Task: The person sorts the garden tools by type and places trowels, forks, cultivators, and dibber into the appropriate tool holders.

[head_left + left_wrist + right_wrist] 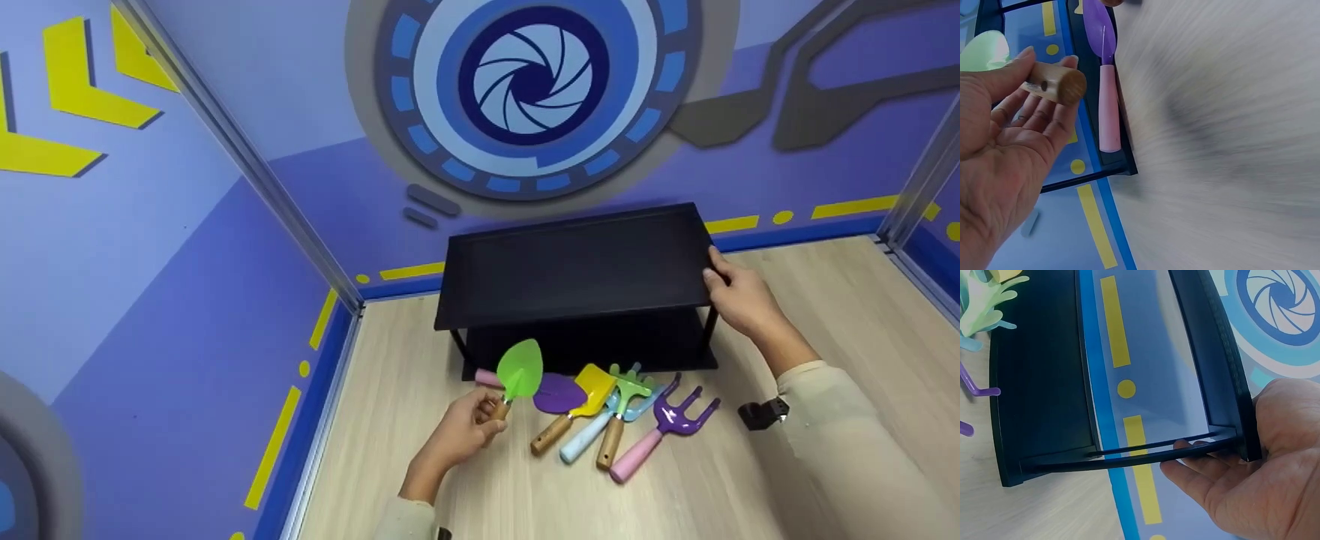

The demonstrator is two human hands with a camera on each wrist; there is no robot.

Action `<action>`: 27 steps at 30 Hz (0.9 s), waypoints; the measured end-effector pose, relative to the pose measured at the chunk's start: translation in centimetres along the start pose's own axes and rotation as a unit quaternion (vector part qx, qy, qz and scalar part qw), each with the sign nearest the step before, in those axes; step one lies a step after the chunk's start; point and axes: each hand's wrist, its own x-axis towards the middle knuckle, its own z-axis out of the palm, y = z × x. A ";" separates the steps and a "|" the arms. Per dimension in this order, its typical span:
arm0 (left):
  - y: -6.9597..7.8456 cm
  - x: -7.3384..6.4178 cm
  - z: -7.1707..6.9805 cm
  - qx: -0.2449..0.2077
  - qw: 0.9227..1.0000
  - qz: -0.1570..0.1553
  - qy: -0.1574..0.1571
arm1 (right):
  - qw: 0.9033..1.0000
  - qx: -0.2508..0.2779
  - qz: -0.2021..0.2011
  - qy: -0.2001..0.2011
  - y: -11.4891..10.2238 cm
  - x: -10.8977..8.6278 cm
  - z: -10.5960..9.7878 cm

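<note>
My left hand [461,427] pinches the wooden handle [1053,80] of a green hand trowel [520,367], its blade pointing up in front of the shelf. At the right end of a black two-tier shelf [574,266], my right hand [742,296] grips the top board, with fingertips by the side posts [1129,461]. A purple trowel [559,394] with a pink handle lies along the front of the lower tier. Before the shelf lie a yellow shovel [596,386], a green rake [632,386], a light blue-handled tool [587,435] and a purple fork [679,415]. The blue tool's head is partly covered.
Behind the shelf stands a blue patterned wall panel [315,195], meeting another panel [172,300] at the left corner. The floor is pale wood-grained board [825,300]. A small black device [763,414] sits at the right wrist.
</note>
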 end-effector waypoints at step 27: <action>1.1 1.6 0.6 -0.099 0.995 -0.020 0.025 | 1.000 0.003 0.000 0.005 -0.1 0.0 0.0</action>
